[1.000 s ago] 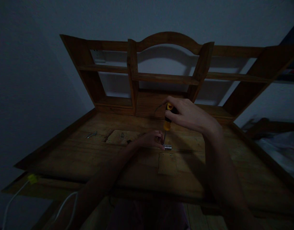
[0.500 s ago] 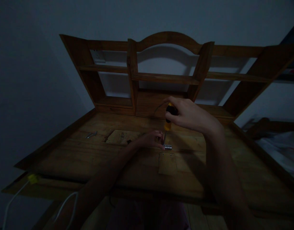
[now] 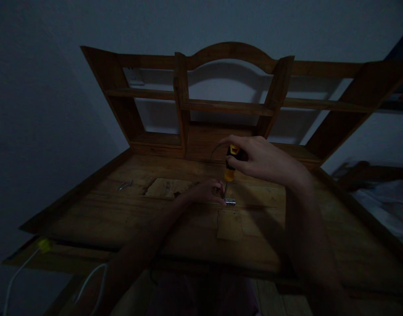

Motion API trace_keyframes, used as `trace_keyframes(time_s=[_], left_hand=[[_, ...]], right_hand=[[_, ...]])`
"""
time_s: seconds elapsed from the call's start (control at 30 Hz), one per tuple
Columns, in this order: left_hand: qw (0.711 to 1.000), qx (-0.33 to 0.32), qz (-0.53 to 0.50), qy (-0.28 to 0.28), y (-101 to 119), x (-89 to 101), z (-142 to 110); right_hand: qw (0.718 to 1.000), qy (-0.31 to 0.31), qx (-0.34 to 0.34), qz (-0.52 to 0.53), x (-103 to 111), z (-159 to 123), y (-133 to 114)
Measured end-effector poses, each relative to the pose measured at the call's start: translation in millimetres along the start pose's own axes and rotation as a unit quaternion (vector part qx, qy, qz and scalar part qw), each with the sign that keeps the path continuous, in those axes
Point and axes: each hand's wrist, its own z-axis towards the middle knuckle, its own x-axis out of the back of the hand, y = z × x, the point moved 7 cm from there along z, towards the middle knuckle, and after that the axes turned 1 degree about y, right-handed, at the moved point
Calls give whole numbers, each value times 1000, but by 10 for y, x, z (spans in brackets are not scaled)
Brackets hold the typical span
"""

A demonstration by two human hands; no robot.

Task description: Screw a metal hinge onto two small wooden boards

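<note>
In my right hand (image 3: 262, 158) is a yellow-and-black screwdriver (image 3: 230, 174), held near upright by its handle with the thumb in front and the index finger reaching out to the left. Its thin shaft runs down to a small shiny metal fitting (image 3: 230, 202) lying on the wood. My left hand (image 3: 208, 192) rests low beside the shaft, fingers curled and pinched at the fitting's left end. What exactly sits between those fingertips is hidden. Just in front of the fitting lies a small wooden piece (image 3: 229, 224) with holes near its far edge.
A wooden desk (image 3: 102, 219) carries a shelf unit (image 3: 226, 106) along its back. Small metal parts (image 3: 125, 185) lie on the left, near a torn-edged strip (image 3: 163, 188). A white cable (image 3: 20, 272) with a yellow end (image 3: 45, 245) hangs at the front left.
My right hand has shifted slightly and its index finger has stretched further left, showing more of the screwdriver handle's top. My left hand and the fitting have stayed in place.
</note>
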Motion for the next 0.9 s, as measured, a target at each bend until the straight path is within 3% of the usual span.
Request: trace_keyframes(time_s=[0.33,0.63,0.9], left_hand=[[1000,-3,-2,-26,89,-3,8],[999,3,-21,-25,30,-18,-8],[1000,-19,6,-24,103,-2,4]], right_hand=[[998,14,-39,-38,11,6,37],[1000,-13,-15,-4,29,-22,-44],[997,7,-57,-43,9,-10,58]])
